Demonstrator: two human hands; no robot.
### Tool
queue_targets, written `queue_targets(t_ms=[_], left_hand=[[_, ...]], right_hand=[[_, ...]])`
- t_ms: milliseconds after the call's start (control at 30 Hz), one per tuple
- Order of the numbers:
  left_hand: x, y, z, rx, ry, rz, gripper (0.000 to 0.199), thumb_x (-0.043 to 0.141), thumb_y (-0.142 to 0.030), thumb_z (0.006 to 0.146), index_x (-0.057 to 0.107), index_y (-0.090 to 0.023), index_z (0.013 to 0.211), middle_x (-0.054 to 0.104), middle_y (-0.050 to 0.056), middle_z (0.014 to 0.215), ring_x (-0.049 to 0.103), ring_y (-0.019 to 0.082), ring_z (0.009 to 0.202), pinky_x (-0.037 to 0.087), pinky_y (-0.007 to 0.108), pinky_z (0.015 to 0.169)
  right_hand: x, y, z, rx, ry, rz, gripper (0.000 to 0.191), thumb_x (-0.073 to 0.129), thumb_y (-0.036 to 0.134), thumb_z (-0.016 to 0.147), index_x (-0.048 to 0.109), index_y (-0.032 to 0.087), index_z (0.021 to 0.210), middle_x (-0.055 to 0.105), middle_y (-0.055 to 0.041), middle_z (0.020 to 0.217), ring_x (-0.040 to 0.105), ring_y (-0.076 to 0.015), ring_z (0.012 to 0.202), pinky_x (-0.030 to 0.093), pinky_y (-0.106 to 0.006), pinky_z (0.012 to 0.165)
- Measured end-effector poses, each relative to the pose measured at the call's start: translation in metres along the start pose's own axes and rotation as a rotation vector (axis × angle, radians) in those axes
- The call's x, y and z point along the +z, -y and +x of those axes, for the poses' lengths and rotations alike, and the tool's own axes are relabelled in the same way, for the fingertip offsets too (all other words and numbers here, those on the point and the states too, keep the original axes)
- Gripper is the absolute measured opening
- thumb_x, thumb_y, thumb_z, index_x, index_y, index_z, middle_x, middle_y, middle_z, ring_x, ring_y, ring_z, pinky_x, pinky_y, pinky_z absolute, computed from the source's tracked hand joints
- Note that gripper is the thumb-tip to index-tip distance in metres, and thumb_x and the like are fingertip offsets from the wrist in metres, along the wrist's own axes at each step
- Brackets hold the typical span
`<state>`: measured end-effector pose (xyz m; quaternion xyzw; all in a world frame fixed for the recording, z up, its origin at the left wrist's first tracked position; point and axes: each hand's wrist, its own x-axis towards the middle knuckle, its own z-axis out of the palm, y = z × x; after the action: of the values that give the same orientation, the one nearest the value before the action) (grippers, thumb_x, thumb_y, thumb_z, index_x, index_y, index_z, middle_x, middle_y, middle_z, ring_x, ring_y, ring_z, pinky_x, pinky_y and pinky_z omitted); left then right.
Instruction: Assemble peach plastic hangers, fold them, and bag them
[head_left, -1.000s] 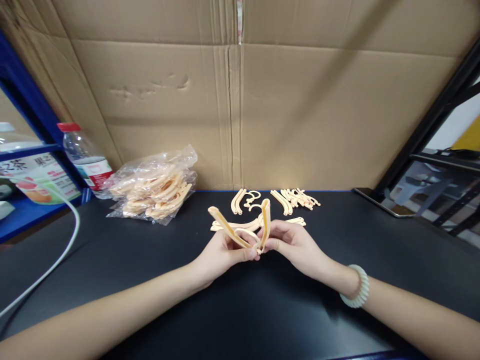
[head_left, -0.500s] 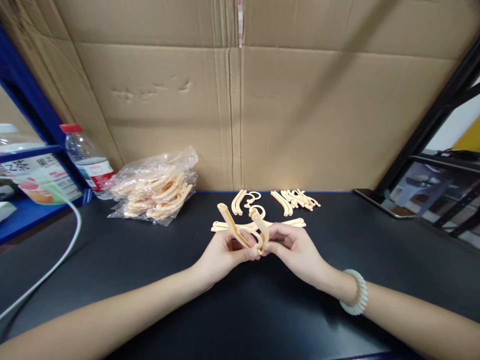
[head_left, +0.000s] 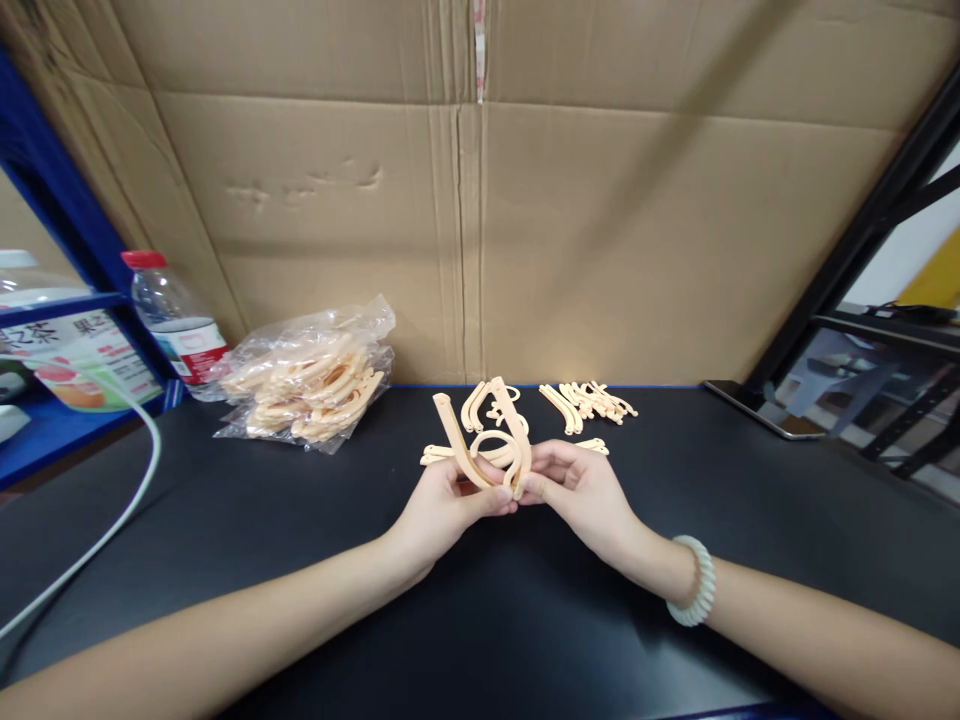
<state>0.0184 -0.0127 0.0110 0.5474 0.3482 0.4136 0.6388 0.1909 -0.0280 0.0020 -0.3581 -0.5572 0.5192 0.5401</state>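
Between both hands, above the black table (head_left: 450, 620), is a beige plastic piece with two curved arms (head_left: 459, 440) and a round hook (head_left: 491, 437), the arms spread in a V. My left hand (head_left: 450, 500) pinches it at the lower left. My right hand (head_left: 581, 495) pinches the lower right, close to where the parts meet; a pale coiled band is on that wrist. Just behind the hands lie long beige arms (head_left: 598, 446), partly hidden by the held piece. Farther back are curved arms (head_left: 474, 407) beside loose hooks, more curved arms (head_left: 561, 408) and a pile of small hooks (head_left: 606, 401).
A clear plastic bag of beige parts (head_left: 315, 385) lies at the back left, beside a red-capped bottle (head_left: 176, 325). A white cable (head_left: 135, 500) crosses the left side. A flat dark device (head_left: 761, 408) lies back right. Cardboard (head_left: 637, 220) stands behind.
The held piece has tilted, its arms now more upright and its hook turned more toward the camera. My right hand has shifted slightly left.
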Motion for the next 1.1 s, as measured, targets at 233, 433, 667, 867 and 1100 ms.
queue_targets(t_ms=[233, 433, 667, 867, 1100], left_hand=[[0.0, 0.001, -0.001, -0.01, -0.034, -0.083, 0.031, 0.089, -0.028, 0.057, 0.067, -0.012, 0.073, 0.073, 0.002, 0.077, 0.07, 0.015, 0.069, 0.058, 0.029, 0.072], [0.002, 0.002, -0.001, -0.001, -0.045, -0.075, 0.033, 0.088, -0.029, 0.061, 0.068, -0.01, 0.078, 0.073, 0.005, 0.084, 0.071, 0.016, 0.072, 0.059, 0.025, 0.07], [-0.012, -0.003, -0.001, -0.071, -0.049, -0.118, 0.03, 0.087, -0.028, 0.063, 0.066, -0.013, 0.079, 0.07, 0.0, 0.074, 0.071, 0.013, 0.069, 0.058, 0.019, 0.067], [-0.042, -0.03, 0.012, -0.12, 0.045, -0.084, 0.027, 0.087, -0.021, 0.062, 0.066, -0.012, 0.077, 0.071, 0.002, 0.074, 0.07, 0.011, 0.068, 0.057, 0.016, 0.064], [-0.076, -0.044, 0.03, -0.049, 0.115, 0.108, 0.027, 0.084, -0.022, 0.066, 0.067, -0.013, 0.086, 0.074, 0.004, 0.081, 0.07, 0.012, 0.077, 0.055, 0.018, 0.073]], right_hand=[[0.001, 0.001, -0.001, -0.015, -0.051, -0.039, 0.024, 0.079, 0.033, 0.069, 0.066, 0.017, 0.081, 0.07, -0.0025, 0.076, 0.068, -0.0151, 0.067, 0.06, -0.03, 0.067], [0.003, -0.001, -0.001, -0.013, -0.084, -0.081, 0.027, 0.079, 0.035, 0.07, 0.062, 0.017, 0.081, 0.069, -0.0025, 0.077, 0.067, -0.0152, 0.068, 0.059, -0.029, 0.065], [-0.022, 0.017, 0.004, 0.038, 0.056, -0.099, 0.025, 0.08, 0.032, 0.07, 0.061, 0.017, 0.077, 0.062, 0.0016, 0.076, 0.062, -0.011, 0.067, 0.058, -0.025, 0.061], [-0.071, 0.052, 0.022, 0.077, 0.226, -0.291, 0.024, 0.082, 0.032, 0.068, 0.065, 0.016, 0.073, 0.063, -0.0001, 0.069, 0.064, -0.0139, 0.059, 0.058, -0.028, 0.056], [-0.1, 0.06, 0.029, 0.051, 0.327, -0.658, 0.021, 0.078, 0.031, 0.071, 0.063, 0.017, 0.075, 0.065, 0.0, 0.069, 0.063, -0.0133, 0.061, 0.051, -0.026, 0.059]])
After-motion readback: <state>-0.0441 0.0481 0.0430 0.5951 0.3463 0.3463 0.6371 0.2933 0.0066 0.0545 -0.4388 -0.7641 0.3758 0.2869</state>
